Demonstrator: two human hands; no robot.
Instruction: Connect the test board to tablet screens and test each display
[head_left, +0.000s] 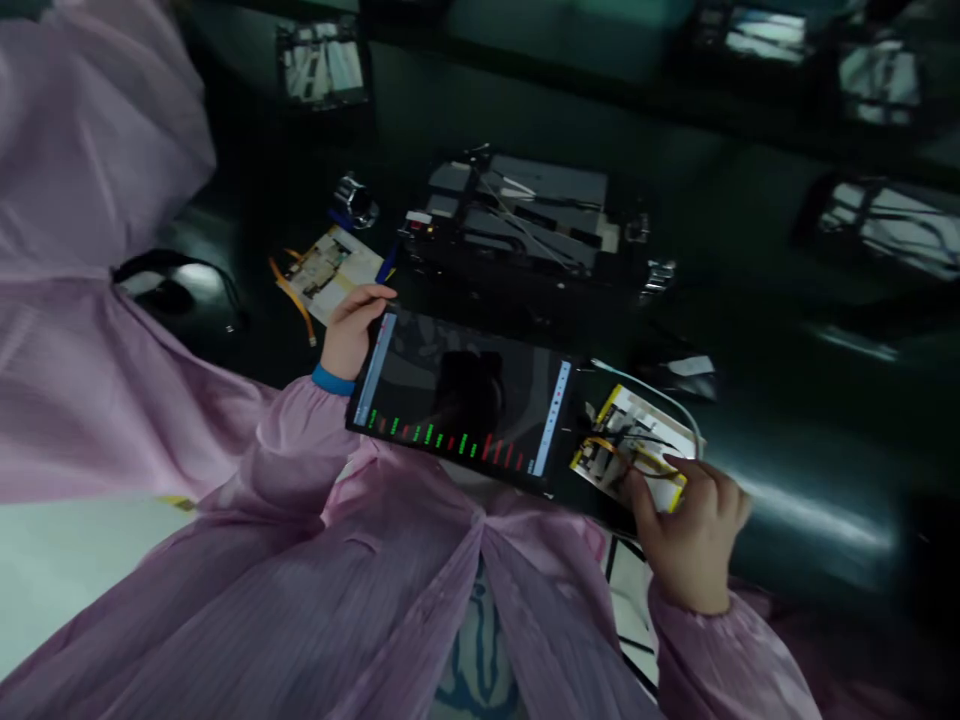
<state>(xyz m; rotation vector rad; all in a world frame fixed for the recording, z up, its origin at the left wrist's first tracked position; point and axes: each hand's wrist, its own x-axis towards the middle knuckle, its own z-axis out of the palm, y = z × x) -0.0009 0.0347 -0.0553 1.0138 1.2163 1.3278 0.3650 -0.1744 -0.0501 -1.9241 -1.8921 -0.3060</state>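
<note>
A flat display panel [465, 400], its dark screen lit with green and red text, is tilted in front of my body. My left hand [354, 330] grips its left edge, thumb on the front. At the panel's right lies a circuit board with a white, yellow-edged battery pack [637, 445] and several thin cables. My right hand [694, 520] has thumb and index finger closed on the near right corner of this board, by a dark wire. A pale cable [667, 385] loops around its far side.
Beyond the left hand lies another board with an orange ribbon cable [330, 272]. A dark fixture with cables [525, 220] stands past the panel. Similar fixtures [322, 62] line the back. On the left, a person's pink sleeve [97, 140] reaches over the dark table.
</note>
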